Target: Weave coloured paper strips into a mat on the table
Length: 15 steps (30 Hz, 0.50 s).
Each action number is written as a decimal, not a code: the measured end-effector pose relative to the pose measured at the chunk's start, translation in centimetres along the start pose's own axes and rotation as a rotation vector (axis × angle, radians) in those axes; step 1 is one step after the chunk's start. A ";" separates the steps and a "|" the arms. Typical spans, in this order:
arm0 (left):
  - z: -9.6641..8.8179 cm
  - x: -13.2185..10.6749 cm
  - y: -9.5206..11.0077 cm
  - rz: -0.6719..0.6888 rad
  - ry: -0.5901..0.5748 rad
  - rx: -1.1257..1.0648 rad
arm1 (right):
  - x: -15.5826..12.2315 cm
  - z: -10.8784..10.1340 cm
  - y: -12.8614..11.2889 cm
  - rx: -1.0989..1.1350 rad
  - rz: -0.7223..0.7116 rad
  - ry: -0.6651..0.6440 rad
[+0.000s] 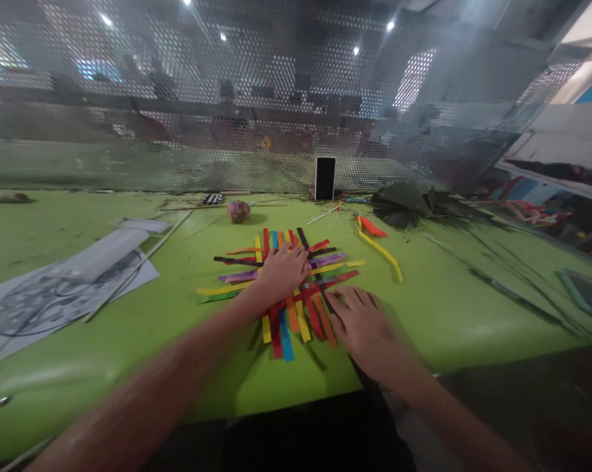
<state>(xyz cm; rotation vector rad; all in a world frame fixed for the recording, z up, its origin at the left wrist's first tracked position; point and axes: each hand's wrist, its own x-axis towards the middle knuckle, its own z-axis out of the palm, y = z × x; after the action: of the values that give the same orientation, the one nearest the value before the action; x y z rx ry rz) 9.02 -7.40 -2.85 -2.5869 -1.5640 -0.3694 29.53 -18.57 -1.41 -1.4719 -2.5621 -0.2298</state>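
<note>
A loose weave of coloured paper strips [303,311] lies on the green table, with red, yellow, blue, orange, purple, green and black strips crossing. My left hand [283,270] rests flat over its middle, fingers stretched forward, and covers part of the crossings. At the weave's right side, my right hand [367,331] has its thumb and forefinger closed on a black strip [303,239], which slants down from the far edge. The hand hides part of that strip. Strip ends stick out unevenly on all sides.
Beyond the weave are a multicoloured ball [238,211], an upright dark phone-like slab [324,179], a yellow strip [384,252] and a red piece [373,227]. Dark leaves [401,204] lie back right. A patterned sheet [74,292] and white box [103,252] are left. A perforated screen [276,131] stands behind.
</note>
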 end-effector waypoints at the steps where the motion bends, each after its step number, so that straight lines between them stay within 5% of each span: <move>1: 0.0 0.0 0.1 -0.001 0.000 0.003 | 0.4 0.0 -0.1 -0.017 0.003 0.006; 7: -0.4 0.0 0.4 -0.019 -0.014 0.021 | 2.3 0.7 -0.4 -0.047 0.024 0.038; 15: -0.6 -0.5 0.8 -0.112 0.033 0.043 | 0.7 0.9 0.2 0.104 0.014 0.078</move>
<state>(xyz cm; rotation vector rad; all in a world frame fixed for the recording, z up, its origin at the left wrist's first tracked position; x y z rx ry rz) 9.41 -8.32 -2.34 -2.4556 -1.6906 -0.3819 29.31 -17.72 -2.13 -1.4148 -2.4625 -0.1458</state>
